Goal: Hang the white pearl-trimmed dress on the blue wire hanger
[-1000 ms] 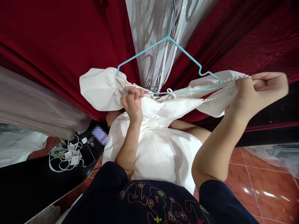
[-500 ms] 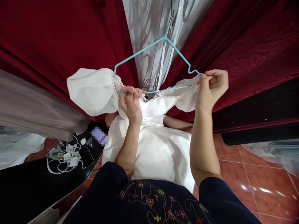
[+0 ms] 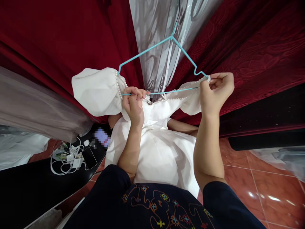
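While the left hand (image 3: 134, 106) is gripping the hanger (image 3: 145, 51) and the right hand (image 3: 216, 93) is pinching the dress (image 3: 164, 152) at the hanger's end, weak pinching is probably risking slippage.

Interior type: curtained indoor room; home or shop cannot be determined. Indicators: dark red fabric curtains (image 3: 59, 38) beyond the left fingers (image 3: 133, 91), glossy red-brown floor tiles (image 3: 271, 190) nearer than the right fingers (image 3: 221, 75), cable-strewn black desk (image 3: 23, 181).

white cables (image 3: 75, 150) lie beside a dark-screened phone (image 3: 89, 158).
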### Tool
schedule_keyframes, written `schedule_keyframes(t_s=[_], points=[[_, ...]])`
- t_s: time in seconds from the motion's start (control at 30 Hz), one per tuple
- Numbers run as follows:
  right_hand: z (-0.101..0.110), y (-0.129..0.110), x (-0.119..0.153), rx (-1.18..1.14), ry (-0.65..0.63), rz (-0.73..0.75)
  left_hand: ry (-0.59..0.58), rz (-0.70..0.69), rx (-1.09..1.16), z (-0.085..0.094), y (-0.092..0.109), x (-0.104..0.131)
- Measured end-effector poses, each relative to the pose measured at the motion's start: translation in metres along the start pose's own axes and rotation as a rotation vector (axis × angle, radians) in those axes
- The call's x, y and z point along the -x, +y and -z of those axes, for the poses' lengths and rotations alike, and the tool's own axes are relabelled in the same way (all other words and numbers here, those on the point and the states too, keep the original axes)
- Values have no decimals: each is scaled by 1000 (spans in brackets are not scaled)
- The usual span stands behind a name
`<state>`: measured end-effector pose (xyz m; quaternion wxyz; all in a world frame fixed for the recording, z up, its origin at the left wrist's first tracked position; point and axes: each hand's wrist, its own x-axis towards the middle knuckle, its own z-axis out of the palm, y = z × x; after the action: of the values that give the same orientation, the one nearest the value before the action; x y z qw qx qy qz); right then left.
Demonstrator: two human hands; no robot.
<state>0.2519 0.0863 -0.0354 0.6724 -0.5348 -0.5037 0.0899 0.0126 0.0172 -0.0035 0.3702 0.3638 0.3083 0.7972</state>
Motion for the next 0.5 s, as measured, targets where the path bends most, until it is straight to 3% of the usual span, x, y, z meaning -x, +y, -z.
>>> schedule_keyframes(t_s=[0.23, 0.37, 0.5], points=[[-10, -41, -15, -53, 13, 175, -18, 40, 121, 0, -2, -1], [-11, -75, -1, -12, -246, 175, -13, 64, 151, 3, -2, -4], [8, -89, 15, -37, -436, -27, -31, 59, 152, 6, -1, -6]])
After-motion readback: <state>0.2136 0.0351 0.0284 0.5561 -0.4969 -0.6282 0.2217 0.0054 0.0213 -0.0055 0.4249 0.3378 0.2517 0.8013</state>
